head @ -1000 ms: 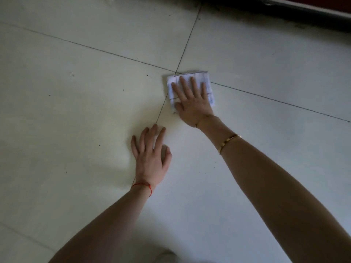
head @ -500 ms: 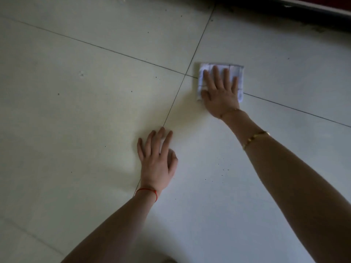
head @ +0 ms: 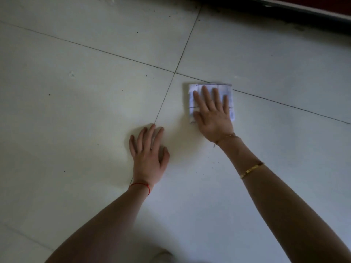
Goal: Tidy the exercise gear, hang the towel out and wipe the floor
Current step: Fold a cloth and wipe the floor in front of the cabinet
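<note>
Cloth [head: 228,92] nearer now, flat beneath right hand [head: 212,114].

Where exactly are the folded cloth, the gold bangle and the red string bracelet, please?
folded cloth [head: 228,92]: head view, bare upper right corner.
gold bangle [head: 251,170]: head view, band across right forearm.
red string bracelet [head: 139,185]: head view, thread on left wrist.

I count two bare hands: left hand [head: 150,154], right hand [head: 212,115]. One folded white cloth [head: 228,95]. One red string bracelet [head: 140,185], one gold bangle [head: 251,170]. Four pale floor tiles [head: 76,120] meeting at one joint.
</note>
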